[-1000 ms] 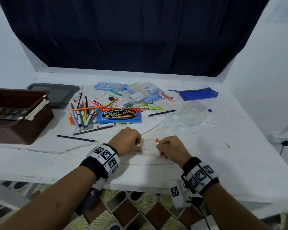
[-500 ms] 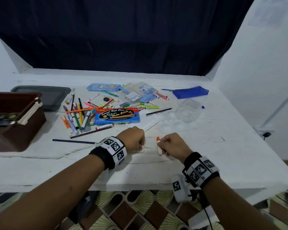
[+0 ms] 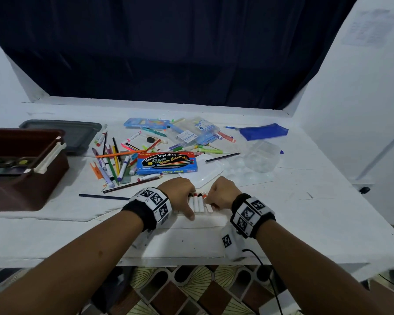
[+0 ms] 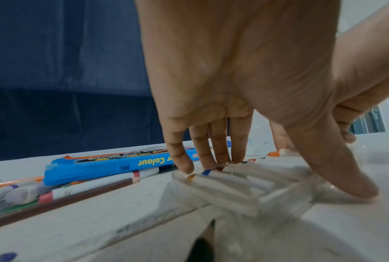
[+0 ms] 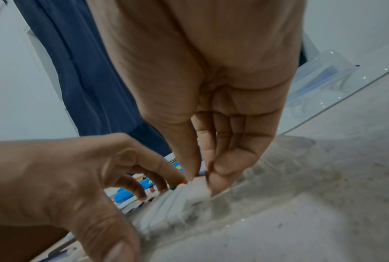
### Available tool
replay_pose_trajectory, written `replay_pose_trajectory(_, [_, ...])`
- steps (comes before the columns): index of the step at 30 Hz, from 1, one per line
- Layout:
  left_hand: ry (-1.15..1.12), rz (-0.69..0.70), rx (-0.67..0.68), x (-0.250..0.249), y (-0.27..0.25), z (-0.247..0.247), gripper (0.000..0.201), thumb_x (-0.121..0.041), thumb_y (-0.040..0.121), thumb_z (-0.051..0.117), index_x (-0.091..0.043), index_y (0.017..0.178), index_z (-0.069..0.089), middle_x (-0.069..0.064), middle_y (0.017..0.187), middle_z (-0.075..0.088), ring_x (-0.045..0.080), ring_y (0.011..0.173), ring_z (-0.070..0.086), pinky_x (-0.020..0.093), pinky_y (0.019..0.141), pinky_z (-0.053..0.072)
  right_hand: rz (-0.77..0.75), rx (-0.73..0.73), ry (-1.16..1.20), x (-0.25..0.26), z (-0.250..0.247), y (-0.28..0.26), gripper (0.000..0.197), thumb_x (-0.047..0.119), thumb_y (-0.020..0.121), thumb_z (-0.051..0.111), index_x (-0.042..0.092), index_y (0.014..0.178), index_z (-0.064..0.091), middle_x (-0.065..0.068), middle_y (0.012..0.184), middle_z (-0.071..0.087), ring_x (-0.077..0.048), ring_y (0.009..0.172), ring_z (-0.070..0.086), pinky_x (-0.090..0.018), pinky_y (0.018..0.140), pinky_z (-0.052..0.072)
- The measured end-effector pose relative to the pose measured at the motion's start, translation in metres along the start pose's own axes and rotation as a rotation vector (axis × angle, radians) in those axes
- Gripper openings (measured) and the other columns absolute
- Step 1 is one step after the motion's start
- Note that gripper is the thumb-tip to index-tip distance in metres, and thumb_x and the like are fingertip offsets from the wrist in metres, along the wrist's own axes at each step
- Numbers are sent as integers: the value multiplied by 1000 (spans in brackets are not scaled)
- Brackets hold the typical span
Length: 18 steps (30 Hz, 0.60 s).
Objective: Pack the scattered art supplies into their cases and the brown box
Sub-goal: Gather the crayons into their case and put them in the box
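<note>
A clear plastic tray lies near the table's front edge with a row of white paint tubes in it, coloured caps pointing away from me. My left hand spans the tray, fingertips on the caps and thumb at the near edge. My right hand pinches the rightmost tube, the orange-capped one, at the tray's right side. The brown box stands at the far left with a paint palette inside.
Loose markers and pencils lie beside a blue water colour box. Behind are a grey lid, a blue pouch, clear plastic packs and a clear palette. A dark pencil lies left of my hands.
The orange-capped tube, held up beside the tray before, now lies low in the row with the others. My left thumb has stretched out to the tray's near edge.
</note>
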<state>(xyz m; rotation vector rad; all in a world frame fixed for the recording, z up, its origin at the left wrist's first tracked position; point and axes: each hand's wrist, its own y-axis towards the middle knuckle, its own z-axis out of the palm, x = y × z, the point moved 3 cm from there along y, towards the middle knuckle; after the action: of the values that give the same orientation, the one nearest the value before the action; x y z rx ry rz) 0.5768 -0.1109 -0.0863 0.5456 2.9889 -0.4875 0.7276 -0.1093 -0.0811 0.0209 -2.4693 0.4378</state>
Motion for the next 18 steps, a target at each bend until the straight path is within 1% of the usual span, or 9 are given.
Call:
replay_pose_trajectory(2, [-6, 6, 8, -1, 0, 0, 57, -62, 60, 80, -23, 98, 62, -3, 94, 56, 16, 88, 51, 33, 74, 48, 25, -19, -13, 2, 2, 4, 26, 21, 74, 80, 2, 88, 68, -12, 85, 72, -25, 86, 69, -38, 81, 59])
replay_pose_trajectory(5, [-14, 10, 7, 0, 1, 0, 60, -61, 60, 80, -21, 101, 63, -2, 96, 57, 17, 88, 52, 34, 76, 49, 50, -31, -16, 4, 4, 6, 35, 25, 70, 84, 3, 93, 69, -11, 87, 72, -24, 89, 69, -38, 82, 59])
replay_pose_trajectory(7, [-16, 11, 3, 2, 1, 1, 60, -61, 61, 80, -21, 101, 62, -2, 96, 57, 16, 88, 52, 32, 73, 47, 48, -30, 18, 7, 4, 4, 30, 22, 71, 85, 3, 90, 69, -12, 83, 73, -24, 83, 70, -38, 81, 59])
replay_pose_trajectory(10, [-25, 11, 6, 3, 1, 1, 63, -61, 61, 80, -21, 106, 62, -1, 98, 57, 17, 89, 51, 31, 73, 46, 42, -18, 76, 8, 0, -1, 17, 14, 76, 82, 4, 77, 69, -13, 72, 73, -21, 64, 67, -40, 77, 61])
replay_pose_trajectory(12, [-23, 8, 2, 3, 1, 1, 68, -62, 61, 80, -20, 112, 62, -1, 101, 58, 17, 91, 52, 32, 77, 48, 46, 7, 77, 7, -2, -5, 14, 10, 78, 80, 5, 75, 67, -11, 66, 71, -19, 61, 65, -40, 77, 61])
replay_pose_trajectory(14, [-27, -1, -2, 3, 2, 1, 73, -62, 61, 80, -20, 117, 61, -1, 104, 59, 17, 94, 52, 33, 81, 49, 36, 29, 51, 7, -4, -9, 16, 4, 79, 77, 10, 77, 62, -8, 66, 68, -19, 61, 64, -39, 77, 61])
replay_pose_trajectory(16, [-29, -7, -3, 4, 2, 1, 75, -62, 60, 81, -20, 118, 60, 0, 107, 59, 17, 95, 53, 34, 82, 49, 26, 39, 35, 8, -4, -12, 22, 0, 79, 75, 13, 81, 57, -5, 69, 64, -17, 56, 62, -31, 67, 59])
replay_pose_trajectory(17, [-29, -9, -6, 4, 2, 1, 75, -62, 59, 81, -20, 118, 60, 0, 108, 60, 18, 95, 53, 34, 81, 50, 19, 36, 23, 8, -4, -13, 23, 0, 79, 74, 14, 82, 56, -3, 71, 62, -14, 53, 61, -26, 60, 56])
replay_pose_trajectory(18, [-29, -11, -11, 4, 3, 1, 75, -62, 58, 82, -20, 116, 61, 0, 108, 61, 18, 95, 54, 33, 80, 50, 13, 30, 10, 8, -4, -13, 24, 0, 79, 74, 14, 82, 55, -2, 71, 61, -12, 53, 60, -23, 57, 54])
